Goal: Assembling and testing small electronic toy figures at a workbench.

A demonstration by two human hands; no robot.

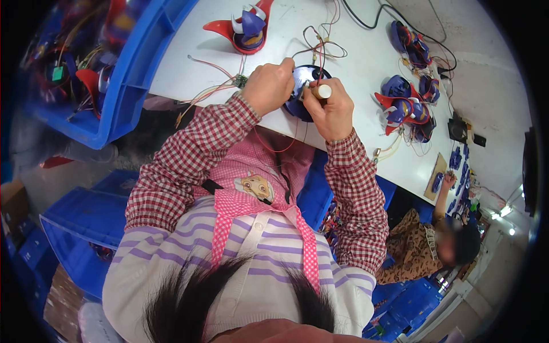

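My left hand is closed at the left rim of a round, dark blue part with a shiny inner face, lying at the table's near edge. In my right hand is a tool with a round cream handle end, held over the part. Its working end is hidden by my fingers, so its exact kind does not show. Red and black wires run from the part up the table. Beside my left hand lies a small green circuit board with several thin wires.
A red and purple horned figure stands beyond my hands. More such pieces lie on the white table at right. A blue crate of parts is at left. Another person works farther right. A black cable crosses the far side.
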